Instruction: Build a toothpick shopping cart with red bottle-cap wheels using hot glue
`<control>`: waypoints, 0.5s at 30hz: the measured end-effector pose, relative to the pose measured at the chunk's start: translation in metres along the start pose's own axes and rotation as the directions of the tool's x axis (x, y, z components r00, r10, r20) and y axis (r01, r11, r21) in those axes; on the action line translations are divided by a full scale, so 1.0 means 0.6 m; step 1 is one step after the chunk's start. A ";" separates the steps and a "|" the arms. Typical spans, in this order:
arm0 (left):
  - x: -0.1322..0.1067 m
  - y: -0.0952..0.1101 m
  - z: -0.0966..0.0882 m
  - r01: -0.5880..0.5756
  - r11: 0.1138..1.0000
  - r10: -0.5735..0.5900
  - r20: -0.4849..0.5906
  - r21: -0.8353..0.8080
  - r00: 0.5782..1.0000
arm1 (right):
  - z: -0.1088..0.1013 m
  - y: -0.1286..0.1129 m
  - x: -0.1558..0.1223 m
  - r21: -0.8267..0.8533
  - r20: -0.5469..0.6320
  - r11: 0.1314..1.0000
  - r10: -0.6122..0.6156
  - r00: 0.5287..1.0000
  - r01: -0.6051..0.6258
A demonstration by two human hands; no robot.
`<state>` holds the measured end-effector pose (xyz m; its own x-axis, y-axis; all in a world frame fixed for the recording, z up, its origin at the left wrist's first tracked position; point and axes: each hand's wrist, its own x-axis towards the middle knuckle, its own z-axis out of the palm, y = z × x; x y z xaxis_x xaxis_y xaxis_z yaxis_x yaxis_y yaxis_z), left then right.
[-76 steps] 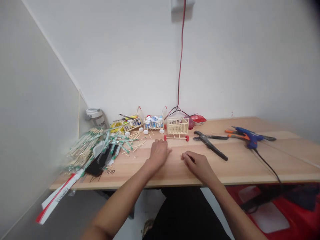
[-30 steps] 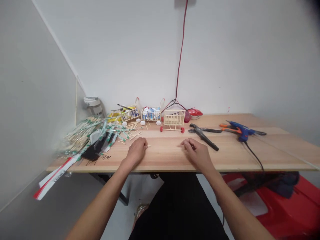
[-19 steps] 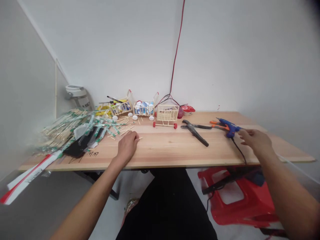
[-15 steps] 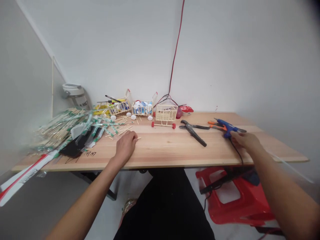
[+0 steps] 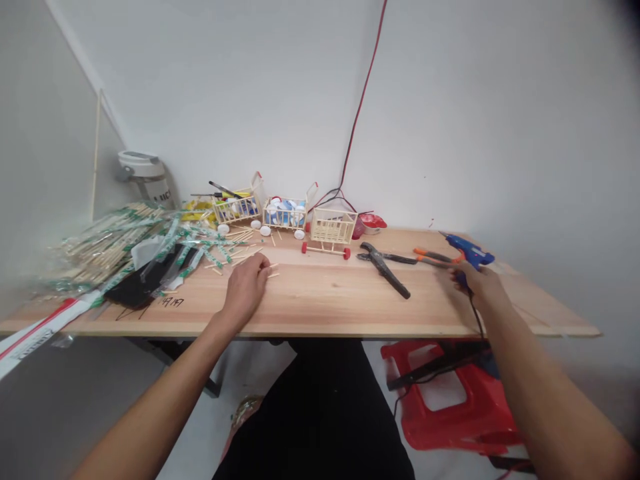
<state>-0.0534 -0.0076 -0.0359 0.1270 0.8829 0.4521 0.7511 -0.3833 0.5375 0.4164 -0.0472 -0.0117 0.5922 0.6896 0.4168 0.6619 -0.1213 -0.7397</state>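
My left hand [image 5: 245, 285] rests on the tabletop with its fingers closed in a pinch. Short wooden sticks [image 5: 273, 274] poke out past the fingertips; how many are gripped is hidden. On the right, my right hand [image 5: 477, 285] wraps round the handle of a blue hot glue gun [image 5: 469, 249], raised over the table with its nozzle toward the upper left. Orange-handled pliers [image 5: 433, 256] lie just left of that hand. Between the hands stands a small stick-built cart [image 5: 334, 228] with red wheels. Two similar carts with white wheels, a filled one [image 5: 285, 215] and a tilted one [image 5: 237, 208], stand beside it.
A heap of wrapped sticks [image 5: 110, 250] and a black pouch [image 5: 145, 280] cover the table's left side. A black-handled tool [image 5: 385, 269] lies mid-table. The glue gun's cord [image 5: 476, 313] hangs over the front edge above a red stool [image 5: 455, 427]. A white jug [image 5: 145, 177] stands behind.
My right hand has turned the glue gun and lifted it off the table, away from the pliers. My left hand stays near the same spot, with more stick ends showing at its fingertips.
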 end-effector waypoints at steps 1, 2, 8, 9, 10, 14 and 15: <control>0.000 0.002 -0.002 0.014 1.000 -0.014 -0.008 -0.024 1.000 | -0.004 -0.003 -0.011 0.012 0.031 0.999 0.049 0.998 -0.049; 0.001 0.004 -0.004 0.023 0.999 -0.024 -0.017 -0.049 1.000 | -0.009 -0.007 -0.023 0.022 0.056 0.996 0.088 0.995 -0.089; 0.002 0.009 -0.006 0.085 0.912 -0.114 -0.048 -0.402 0.992 | -0.024 -0.067 -0.097 0.042 0.108 0.999 -0.029 0.994 0.025; 0.001 0.013 -0.004 0.121 0.855 -0.148 -0.014 -0.505 0.989 | -0.023 -0.080 -0.109 0.029 0.113 0.998 -0.064 0.991 0.061; -0.002 0.020 -0.001 0.164 0.774 -0.176 0.040 -0.611 0.983 | -0.020 -0.094 -0.122 0.020 0.121 0.995 -0.098 0.988 0.096; -0.026 0.065 0.015 0.371 0.324 -0.169 0.332 -0.870 0.928 | -0.001 -0.138 -0.171 0.009 0.171 0.980 -0.195 0.966 0.197; -0.034 0.080 0.019 0.432 0.232 -0.159 0.404 -0.872 0.901 | 0.005 -0.147 -0.184 0.004 0.180 0.977 -0.209 0.961 0.212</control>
<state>-0.0129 -0.0411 -0.0275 0.2570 0.9658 0.0340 -0.3356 0.0561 0.9403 0.2915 -0.1102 0.0057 0.3478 0.8169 0.4601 0.7706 0.0305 -0.6366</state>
